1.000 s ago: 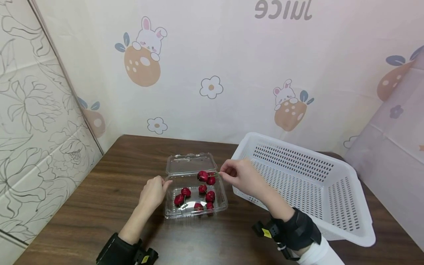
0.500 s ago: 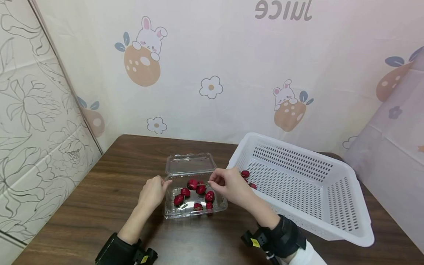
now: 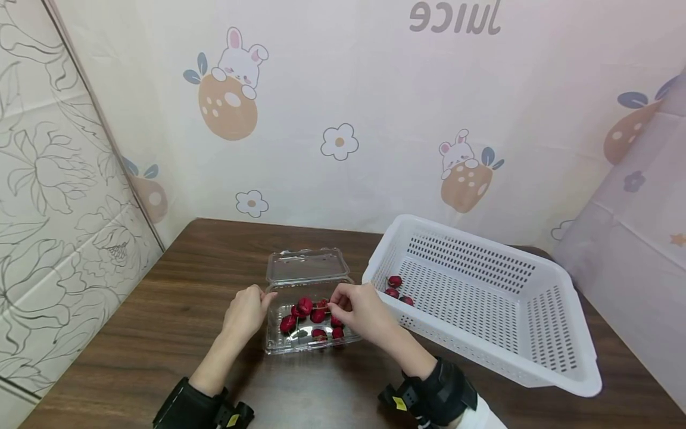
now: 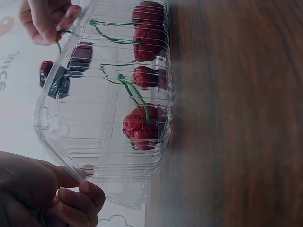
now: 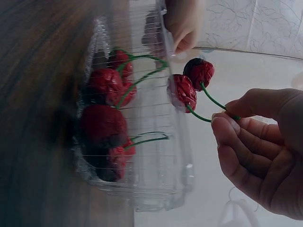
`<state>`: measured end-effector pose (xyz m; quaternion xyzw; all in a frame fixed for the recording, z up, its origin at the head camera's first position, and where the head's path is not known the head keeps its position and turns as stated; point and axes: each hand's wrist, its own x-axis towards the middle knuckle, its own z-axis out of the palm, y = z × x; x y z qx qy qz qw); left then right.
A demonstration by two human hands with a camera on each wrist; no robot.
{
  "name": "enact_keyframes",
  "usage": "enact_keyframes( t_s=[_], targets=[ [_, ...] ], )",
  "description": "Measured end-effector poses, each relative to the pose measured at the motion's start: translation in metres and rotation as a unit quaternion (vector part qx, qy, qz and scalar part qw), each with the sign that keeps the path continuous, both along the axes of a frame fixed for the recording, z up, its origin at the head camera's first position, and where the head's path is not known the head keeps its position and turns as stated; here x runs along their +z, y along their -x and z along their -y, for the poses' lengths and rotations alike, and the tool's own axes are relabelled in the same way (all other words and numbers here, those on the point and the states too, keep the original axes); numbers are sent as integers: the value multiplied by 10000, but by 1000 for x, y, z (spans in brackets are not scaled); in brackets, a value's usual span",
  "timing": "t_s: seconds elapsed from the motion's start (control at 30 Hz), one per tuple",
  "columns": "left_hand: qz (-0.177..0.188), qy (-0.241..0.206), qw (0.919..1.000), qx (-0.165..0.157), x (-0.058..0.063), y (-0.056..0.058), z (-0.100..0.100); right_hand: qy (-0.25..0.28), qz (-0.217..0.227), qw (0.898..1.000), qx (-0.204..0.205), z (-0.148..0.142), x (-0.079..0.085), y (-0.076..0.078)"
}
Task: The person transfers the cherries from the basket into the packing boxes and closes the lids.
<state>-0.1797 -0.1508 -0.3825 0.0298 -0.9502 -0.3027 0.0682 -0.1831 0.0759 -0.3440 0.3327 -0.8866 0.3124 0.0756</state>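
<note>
A clear plastic clamshell box [image 3: 278, 341] lies on the table with its lid [image 3: 305, 266] folded back. Several red cherries with green stems [image 4: 142, 130] are inside. My left hand [image 3: 245, 311] pinches the box's left rim between thumb and curled fingers. Over the box, my right hand [image 3: 361, 313] pinches the joined stems of a pair of cherries [image 5: 200, 73] between thumb and forefinger. In the right wrist view that pair hangs at about rim height, above the cherries at the bottom. Part of the box's right side is hidden behind the right hand in the head view.
A large white perforated basket [image 3: 482, 363] stands to the right of the box, with several cherries [image 3: 395, 281] in its near left corner. The brown wooden table [image 3: 177, 310] meets a printed curtain [image 3: 300, 167] at the back and sides.
My right hand has moved left and toward me, bringing the pair of cherries lower over the box. The basket's cherries have come into sight. My left hand stays on the rim.
</note>
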Motion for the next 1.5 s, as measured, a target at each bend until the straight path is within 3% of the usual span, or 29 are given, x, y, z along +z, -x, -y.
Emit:
enact_keyframes(
  t_s=[0.83,1.5],
  targets=[
    [28,-7,10000,-56,-2,1,0,-423,240,9983,-309,4,-27,9],
    [-34,15,10000,-53,-1,1,0,-1044,292,9935,-337,13,-30,10]
  ],
)
